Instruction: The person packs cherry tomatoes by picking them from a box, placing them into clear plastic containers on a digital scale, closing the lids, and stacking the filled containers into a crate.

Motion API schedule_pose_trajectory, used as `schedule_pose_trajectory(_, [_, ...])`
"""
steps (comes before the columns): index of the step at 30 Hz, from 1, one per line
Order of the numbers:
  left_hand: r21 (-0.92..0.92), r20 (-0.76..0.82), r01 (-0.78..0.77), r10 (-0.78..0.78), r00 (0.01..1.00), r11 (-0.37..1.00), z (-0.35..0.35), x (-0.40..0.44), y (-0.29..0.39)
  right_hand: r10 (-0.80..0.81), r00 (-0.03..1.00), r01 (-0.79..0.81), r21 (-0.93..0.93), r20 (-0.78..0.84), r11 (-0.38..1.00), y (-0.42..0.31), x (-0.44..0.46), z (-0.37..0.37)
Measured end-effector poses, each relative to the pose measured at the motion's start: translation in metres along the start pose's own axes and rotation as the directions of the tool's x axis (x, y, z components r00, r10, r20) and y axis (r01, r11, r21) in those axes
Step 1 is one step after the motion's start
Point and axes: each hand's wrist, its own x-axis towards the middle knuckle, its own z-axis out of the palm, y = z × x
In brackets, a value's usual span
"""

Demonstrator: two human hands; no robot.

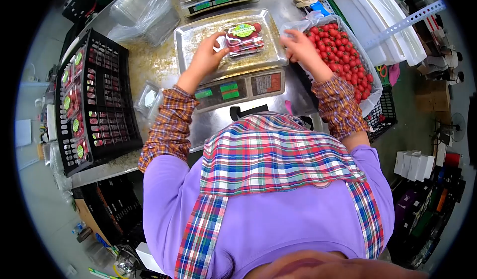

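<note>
Apparently bracing the labelled pack [243, 38] at twelve o'clock on the tray [196, 36], with the left grip [209, 56] half-open against its nine-o'clock side; holding the right grip [300, 49] loosely parted, seemingly empty, at one o'clock, perhaps for ready reach to heaped tomatoes [343, 60].

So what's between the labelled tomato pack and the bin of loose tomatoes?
Head view: a strip of the metal tray with its rim, then the right hand.
</note>
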Motion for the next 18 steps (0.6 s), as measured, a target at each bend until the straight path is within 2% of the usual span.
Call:
schedule_pose_trajectory(2, [-0.188, 0.023, 0.247, -0.247, 0.969, 0.951, 0.007, -0.005, 0.001, 0.096, 0.985, -0.094, -0.019, 0.145, 0.995, -0.001, 0.012, 0.021])
schedule_pose_trajectory(3, [-0.316, 0.147, 0.437, -0.411, 0.9, 0.842, 0.001, -0.004, 0.015, 0.141, 0.968, -0.141, -0.015, 0.207, 0.99, 0.001, 0.02, 0.027])
schedule_pose_trajectory(4, [-0.349, 0.197, 0.517, -0.478, 0.856, 0.782, 0.002, -0.002, 0.02, 0.186, 0.945, -0.188, -0.018, 0.269, 0.982, 0.003, 0.027, 0.03])
schedule_pose_trajectory(6, [-0.497, 0.281, 0.564, -0.493, 0.823, 0.659, 0.005, -0.002, 0.022, 0.205, 0.942, -0.214, 0.003, 0.264, 0.977, 0.002, 0.029, 0.034])
schedule_pose_trajectory(10, [-0.576, 0.362, 0.625, -0.521, 0.773, 0.527, 0.0, 0.0, 0.032, 0.249, 0.921, -0.275, 0.048, 0.298, 0.96, -0.001, 0.031, 0.028])
schedule_pose_trajectory(13, [-0.634, 0.345, 0.588, -0.497, 0.796, 0.502, 0.005, 0.001, 0.024, 0.255, 0.917, -0.318, 0.179, 0.306, 0.931, 0.01, 0.038, 0.028])
schedule_pose_trajectory(15, [-0.63, 0.308, 0.564, -0.495, 0.812, 0.534, 0.01, 0.001, 0.021, 0.281, 0.923, -0.348, 0.257, 0.262, 0.902, 0.015, 0.042, 0.032])
schedule_pose_trajectory(18, [-0.616, 0.241, 0.523, -0.491, 0.837, 0.589, 0.015, 0.001, 0.019, 0.237, 0.915, -0.335, 0.287, 0.326, 0.898, 0.027, 0.05, 0.032])
